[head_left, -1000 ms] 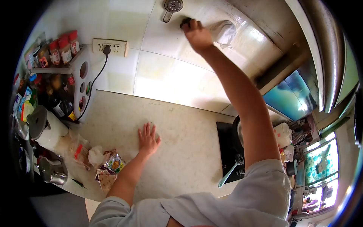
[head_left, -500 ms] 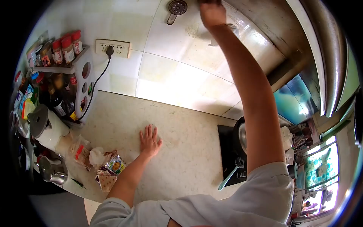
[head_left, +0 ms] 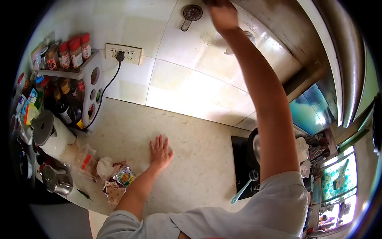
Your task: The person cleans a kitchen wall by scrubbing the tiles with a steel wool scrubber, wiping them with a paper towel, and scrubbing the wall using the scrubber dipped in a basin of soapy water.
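My left hand [head_left: 160, 153] lies flat on the pale countertop [head_left: 191, 155] with its fingers stretched out, and nothing is in it. My right hand [head_left: 223, 16] is raised high against the tiled wall [head_left: 195, 89], at the top edge of the view. Its fingers are cut off and dark there, so what they hold, if anything, is hidden. Just left of it, a dark round wall hook [head_left: 192, 13] is fixed to the tiles. A clear piece [head_left: 250, 36] on the wall shows partly behind my right forearm.
Snack packets [head_left: 123, 175] and a plastic bag [head_left: 105, 167] lie left of my left forearm. Further left stand a white jug [head_left: 53, 133], a metal pot [head_left: 55, 181] and a spice rack [head_left: 93, 79]. A plug sits in the socket [head_left: 129, 54]. At right is a black stove [head_left: 240, 159] with a pan and a blue-handled brush [head_left: 242, 192].
The view has shifted slightly, so the wall and counter things sit a little further right. My right hand has moved slightly along the wall; my left hand stays flat on the counter.
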Available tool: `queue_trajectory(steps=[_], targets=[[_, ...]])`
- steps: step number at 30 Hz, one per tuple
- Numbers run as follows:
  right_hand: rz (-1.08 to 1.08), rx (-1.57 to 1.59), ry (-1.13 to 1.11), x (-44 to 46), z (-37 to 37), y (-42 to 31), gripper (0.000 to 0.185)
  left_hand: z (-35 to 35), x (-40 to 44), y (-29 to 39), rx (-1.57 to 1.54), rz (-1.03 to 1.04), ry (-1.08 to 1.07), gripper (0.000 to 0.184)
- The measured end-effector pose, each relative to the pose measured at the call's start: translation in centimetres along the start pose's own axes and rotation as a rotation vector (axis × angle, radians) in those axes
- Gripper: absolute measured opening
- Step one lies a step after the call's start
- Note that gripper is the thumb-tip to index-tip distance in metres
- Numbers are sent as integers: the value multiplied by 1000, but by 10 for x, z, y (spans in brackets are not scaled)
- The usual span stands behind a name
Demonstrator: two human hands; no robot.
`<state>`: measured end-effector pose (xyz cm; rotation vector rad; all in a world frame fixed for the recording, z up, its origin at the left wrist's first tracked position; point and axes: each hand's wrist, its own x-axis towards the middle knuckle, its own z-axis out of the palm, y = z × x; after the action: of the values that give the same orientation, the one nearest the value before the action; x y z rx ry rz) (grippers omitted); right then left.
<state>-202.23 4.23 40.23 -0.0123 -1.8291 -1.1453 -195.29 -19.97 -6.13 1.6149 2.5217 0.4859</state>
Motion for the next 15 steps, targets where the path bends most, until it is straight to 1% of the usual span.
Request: queue_trajectory(steps=[1,2,3,5,7,8,11,13,14,15], targets=[[-35,18,18,-20,-5,16,33,1,1,1,-9,1,3,65],[20,19,-66,-35,-11,27,34,2,0,1,-11,1,7,65],[21,-135,-57,-41,-17,30,35,4,-1,1,-12,-2,11,66],[15,-101,-92,-37,-11,29,38,3,-1,1,-11,-6,12,66],[17,-19,-94,-16,6,13,39,1,-1,2,5,-6,7,66],[-57,-134,73,4,3,-3,29,0,-1,2,-6,-6,8,66],[33,4,65,4,-8,-10,23,1,-2,-1,1,0,1,66],[82,41,-95,-37,-11,-9,40,2,0,2,-3,12,0,66],[37,31,-147,-55,-17,-15,40,2,0,1,8,8,3,66],[-66,40,-201,-65,-19,-23,40,1,-1,1,23,1,9,65]])
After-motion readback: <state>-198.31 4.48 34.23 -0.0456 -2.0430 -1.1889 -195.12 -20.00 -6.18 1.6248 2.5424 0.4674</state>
